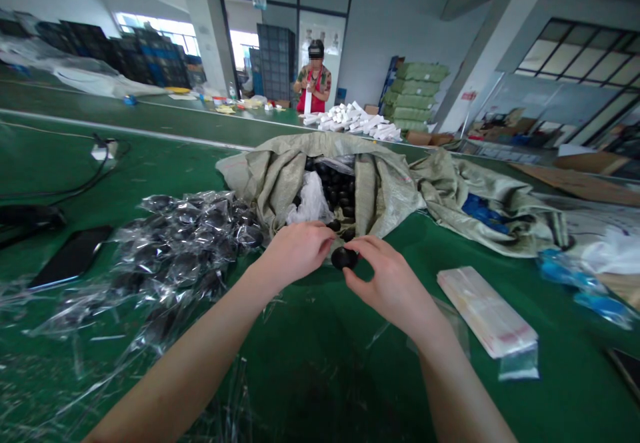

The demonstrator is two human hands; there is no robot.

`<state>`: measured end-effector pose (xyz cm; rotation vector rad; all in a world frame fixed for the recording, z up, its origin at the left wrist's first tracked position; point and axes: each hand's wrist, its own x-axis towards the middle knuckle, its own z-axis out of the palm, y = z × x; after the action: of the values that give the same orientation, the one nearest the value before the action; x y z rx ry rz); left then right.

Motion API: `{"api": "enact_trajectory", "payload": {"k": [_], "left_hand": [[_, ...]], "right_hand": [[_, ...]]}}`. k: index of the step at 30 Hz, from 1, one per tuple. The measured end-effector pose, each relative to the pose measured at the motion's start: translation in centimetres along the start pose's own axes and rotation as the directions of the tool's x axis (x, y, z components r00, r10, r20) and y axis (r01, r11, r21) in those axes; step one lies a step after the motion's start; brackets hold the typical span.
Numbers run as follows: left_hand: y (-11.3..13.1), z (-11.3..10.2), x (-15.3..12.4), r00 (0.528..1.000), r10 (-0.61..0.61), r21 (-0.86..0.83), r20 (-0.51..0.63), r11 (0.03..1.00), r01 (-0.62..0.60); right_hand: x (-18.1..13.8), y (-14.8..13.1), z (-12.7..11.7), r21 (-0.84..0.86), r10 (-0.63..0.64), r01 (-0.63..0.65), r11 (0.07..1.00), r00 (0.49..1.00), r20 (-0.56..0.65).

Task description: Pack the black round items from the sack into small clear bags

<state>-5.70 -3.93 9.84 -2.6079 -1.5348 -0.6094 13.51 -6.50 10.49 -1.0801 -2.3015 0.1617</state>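
Note:
My left hand [296, 251] and my right hand [387, 281] meet over the green table [320, 356], both pinching a small round black part [344, 257] between their fingertips. Just behind them a grey woven sack [280, 169] lies open, full of several more black parts [340, 189] with a clear plastic liner [311, 199] bunched at its mouth. To the left lies a heap of black parts sealed in clear bags [190, 236]. At my right sits a stack of flat clear bags [485, 309].
A dark phone [75, 253] and black cables [75, 186] lie far left. A second sack [490, 209] with blue plastic sprawls to the right, with cardboard [585, 186] beyond. A person in a red apron [314, 83] works at the far table by white boxes [355, 119].

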Motion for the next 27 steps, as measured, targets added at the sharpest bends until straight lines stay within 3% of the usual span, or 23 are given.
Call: {"api": "enact_trajectory", "payload": {"k": [17,27], "left_hand": [[0.0,-0.3,0.0,1.0,-0.027,0.002,0.013,1.0,0.027],[0.1,-0.2,0.1,0.995,-0.095,0.04,-0.009,0.995,0.096]], "right_hand": [[-0.2,0.2,-0.1,0.02,-0.05,0.051,0.999,0.998,-0.034],[-0.5,0.1,-0.7,0.061,-0.084,0.081,0.995,0.996,0.042]]}}
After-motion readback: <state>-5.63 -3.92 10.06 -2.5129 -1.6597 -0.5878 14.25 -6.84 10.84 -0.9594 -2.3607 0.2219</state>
